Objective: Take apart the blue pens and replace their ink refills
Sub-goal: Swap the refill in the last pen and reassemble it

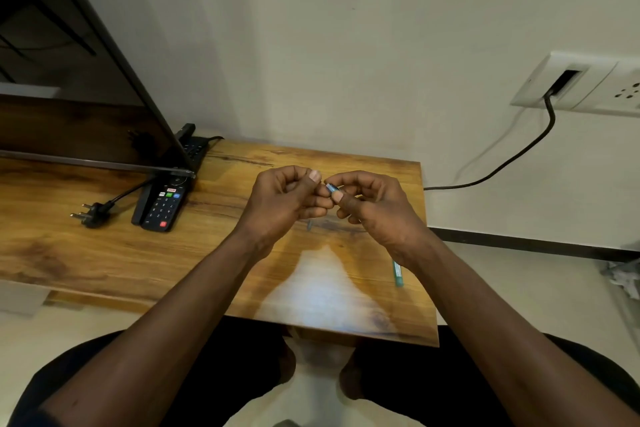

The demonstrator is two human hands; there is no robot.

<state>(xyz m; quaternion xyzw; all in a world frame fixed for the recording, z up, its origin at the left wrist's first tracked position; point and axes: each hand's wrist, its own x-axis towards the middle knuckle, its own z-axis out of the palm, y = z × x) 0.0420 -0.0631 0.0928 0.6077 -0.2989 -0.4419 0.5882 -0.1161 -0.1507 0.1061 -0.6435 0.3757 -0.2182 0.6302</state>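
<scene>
Pinching blue pen [331,188] between left hand [282,201], right hand [375,210] fingers [349,180].

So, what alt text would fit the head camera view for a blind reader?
The right hand pinches a blue pen part above a wooden table, the left hand curled close beside it. A teal pen lies by the right forearm.

Short blue pen piece [331,188] pinched between fingertips of left hand [284,199] and right hand [374,208]; second blue-green pen [398,273] lies flat near table [104,253] right edge, upper end hidden
</scene>
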